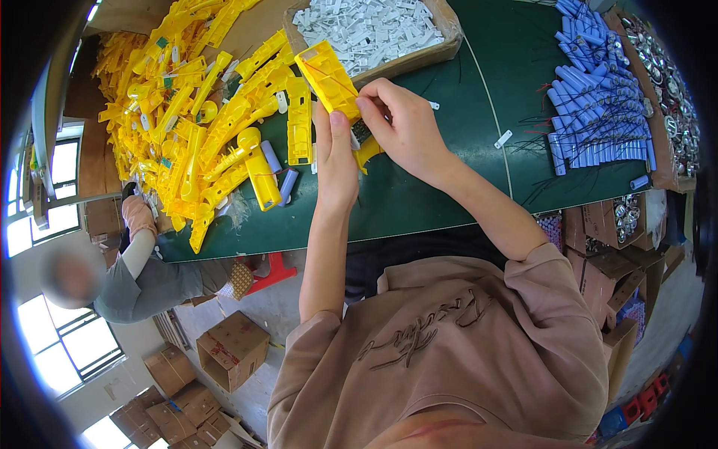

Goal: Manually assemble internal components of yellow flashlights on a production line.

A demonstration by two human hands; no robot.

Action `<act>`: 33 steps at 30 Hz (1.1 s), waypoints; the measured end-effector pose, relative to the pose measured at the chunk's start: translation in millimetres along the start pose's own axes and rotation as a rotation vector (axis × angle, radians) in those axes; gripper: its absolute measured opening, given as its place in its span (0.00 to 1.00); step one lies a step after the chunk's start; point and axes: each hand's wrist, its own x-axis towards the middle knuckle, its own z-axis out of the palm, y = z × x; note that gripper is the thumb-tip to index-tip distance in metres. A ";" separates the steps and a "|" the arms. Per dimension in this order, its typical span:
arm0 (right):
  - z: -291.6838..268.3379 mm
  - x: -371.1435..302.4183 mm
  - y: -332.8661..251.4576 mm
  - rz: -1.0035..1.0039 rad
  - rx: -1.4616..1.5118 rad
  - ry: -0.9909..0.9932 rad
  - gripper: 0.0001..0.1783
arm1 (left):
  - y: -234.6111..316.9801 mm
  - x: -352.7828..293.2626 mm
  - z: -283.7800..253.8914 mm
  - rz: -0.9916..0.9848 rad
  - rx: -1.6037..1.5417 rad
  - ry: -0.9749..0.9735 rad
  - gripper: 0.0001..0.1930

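My left hand (337, 153) holds up a yellow plastic casing (327, 73), its thumb lying along the lower end. A thin dark red wire crosses the casing's open face. My right hand (406, 122) is at the casing's lower right corner with thumb and fingers pinched together; whatever is between them is hidden. Under the hands another yellow piece (369, 152) partly shows on the table. A yellow half-shell (299, 123) lies just left of my left hand. Two blue cylindrical cells (287, 186) lie farther left, beside a yellow casing.
A large heap of yellow casings (172, 127) covers the table's left side. Beyond my hands stands a cardboard box (449, 49) of small white parts. Blue cells with wires (591, 105) are stacked at right, beside a box of shiny metal parts (666, 90). Another person (149, 280) sits at left.
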 end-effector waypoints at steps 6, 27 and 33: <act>-2.0 -1.3 -0.7 0.147 0.060 -0.179 0.04 | -1.7 0.5 -5.1 0.098 0.179 -0.056 0.20; -1.8 13.8 3.3 -0.450 -0.469 0.106 0.07 | 1.8 40.3 7.6 -0.124 -0.260 0.006 0.17; -5.5 14.5 8.9 -0.242 -0.347 0.129 0.07 | 1.6 51.1 14.9 -0.175 -0.292 -0.058 0.15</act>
